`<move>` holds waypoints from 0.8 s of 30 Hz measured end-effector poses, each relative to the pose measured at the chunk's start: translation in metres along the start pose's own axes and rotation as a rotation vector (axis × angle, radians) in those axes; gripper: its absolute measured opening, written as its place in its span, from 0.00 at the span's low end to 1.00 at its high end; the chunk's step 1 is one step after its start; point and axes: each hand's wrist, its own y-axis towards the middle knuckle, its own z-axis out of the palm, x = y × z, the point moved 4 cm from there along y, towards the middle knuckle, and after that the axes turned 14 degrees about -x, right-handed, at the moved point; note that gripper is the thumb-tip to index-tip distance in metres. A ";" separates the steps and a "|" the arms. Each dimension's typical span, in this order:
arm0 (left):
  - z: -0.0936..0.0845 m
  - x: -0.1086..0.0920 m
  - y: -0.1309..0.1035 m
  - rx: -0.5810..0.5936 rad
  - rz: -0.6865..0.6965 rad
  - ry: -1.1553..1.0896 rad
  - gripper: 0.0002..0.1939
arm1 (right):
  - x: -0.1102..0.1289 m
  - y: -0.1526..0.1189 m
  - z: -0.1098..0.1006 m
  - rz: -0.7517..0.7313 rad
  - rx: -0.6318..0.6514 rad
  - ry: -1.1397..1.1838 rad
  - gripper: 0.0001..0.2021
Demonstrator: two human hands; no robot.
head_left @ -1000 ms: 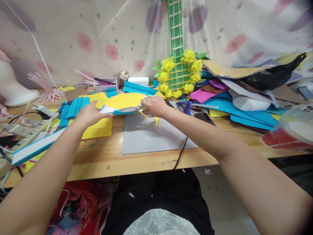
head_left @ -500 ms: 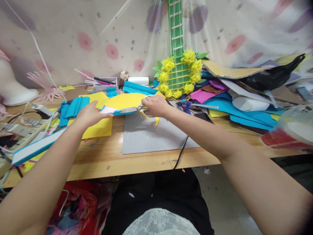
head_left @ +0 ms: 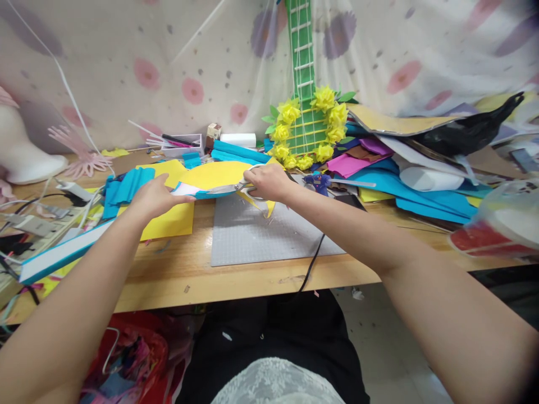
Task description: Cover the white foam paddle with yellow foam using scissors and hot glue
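My right hand (head_left: 269, 182) is closed round the handles of a pair of scissors (head_left: 227, 189), whose blades point left along a blue and white strip (head_left: 187, 189). That strip runs along the near edge of a rounded yellow paper piece (head_left: 214, 173). With thumb stretched along it, my left hand (head_left: 155, 196) grips the strip's left end; its other fingers are partly hidden. A longer blue-edged white strip (head_left: 67, 252) passes behind my left forearm; whether the two join is hidden. Below the scissors, yellow scraps (head_left: 269, 209) hang over a grey cutting mat (head_left: 269, 241).
A green paper guitar (head_left: 305, 134) with yellow flowers leans at the back. Right of the mat are a blue glue gun (head_left: 319, 182), piled coloured paper (head_left: 421, 188) and a plastic cup (head_left: 497, 230). A power strip (head_left: 42, 224) and cables lie left. Yellow sheets (head_left: 172, 219) lie below my left hand.
Both hands and the scissors stay almost where they were. Only a slight shift of the whole view shows.
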 end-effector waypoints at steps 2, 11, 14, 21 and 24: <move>-0.001 0.000 0.001 0.002 0.007 -0.003 0.57 | 0.000 0.000 0.000 -0.002 -0.002 0.002 0.15; -0.002 0.000 0.002 0.000 0.014 -0.007 0.57 | -0.001 0.002 -0.002 -0.006 0.039 0.002 0.16; -0.001 0.000 0.003 0.003 0.020 -0.014 0.57 | -0.002 0.001 0.000 -0.001 0.041 0.008 0.15; -0.001 0.004 -0.002 -0.052 0.029 0.000 0.56 | -0.013 -0.007 -0.001 0.300 -0.050 0.046 0.16; -0.007 0.008 -0.007 -0.124 0.080 -0.003 0.51 | -0.026 -0.017 0.003 0.585 -0.079 0.065 0.20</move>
